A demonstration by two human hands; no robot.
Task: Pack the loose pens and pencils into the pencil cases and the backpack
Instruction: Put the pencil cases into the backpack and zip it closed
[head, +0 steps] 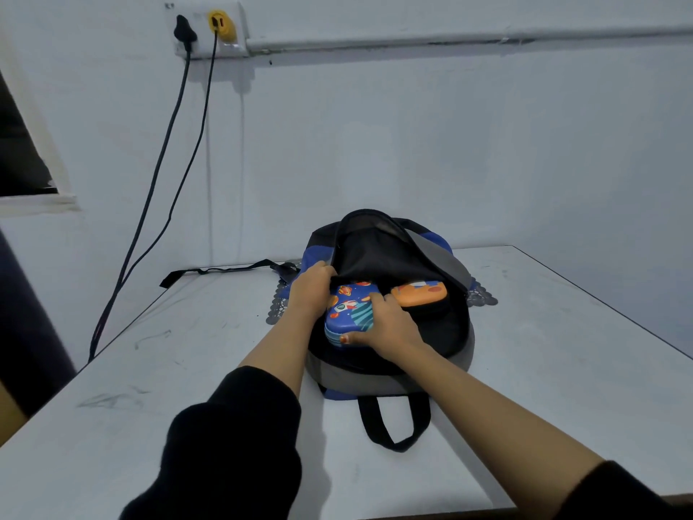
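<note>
- A white counter (562, 369) stands against a pale wall, seen from above.
- A black, grey and blue backpack (375, 380) lies mid-counter, its main compartment gaping open toward the viewer.
- The left hand (313, 290) grips the left edge of the opening, with its fingers curled under the raised flap.
- The right hand (386, 326) holds a blue pencil case (347, 305) printed with rockets and planets, thumb on its near edge and fingers over the top. The case sits partly inside the opening, at its left.
- An orange pencil case (420, 292) lies deeper inside the backpack, just beside the blue one, on its right.
- The forearms are bare below black sleeves (232, 444).
- The backpack's black carry handle (393, 425) loops onto the counter toward the viewer, and a black strap (225, 270) trails off to the left.
- A lacy mat (279, 305) shows beneath the backpack.
- High on the wall at left, a socket (210, 28) holds a black plug and a yellow plug, and two dark cables (168, 144) hang down from them.
</note>
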